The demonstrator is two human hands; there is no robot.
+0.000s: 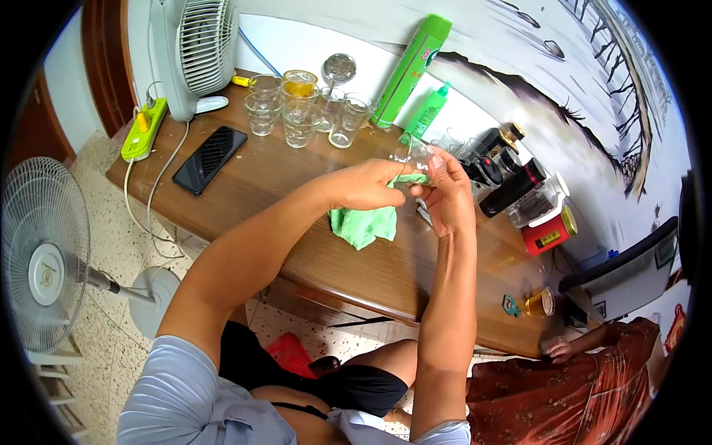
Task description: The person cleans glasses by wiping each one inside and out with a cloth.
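A clear drinking glass (412, 152) is held up over the table, gripped by my right hand (449, 194), thumb along its side. My left hand (368, 185) is closed on a light green cloth (365, 225), part of which is at the glass's lower end while the rest hangs below. Whether the cloth reaches inside the glass I cannot tell. Behind my hands stands a group of clear glasses (300, 122), some stacked, one holding something yellow. A small silvery object (423, 213) shows just below my right hand.
On the wooden table (297, 189) lie a black phone (210, 159) and a green power strip (144, 130). Green bottles (426, 113) and dark flasks (513, 187) line the wall. A box fan (200, 52) stands back left. Another person's hand (558, 348) rests near the right edge.
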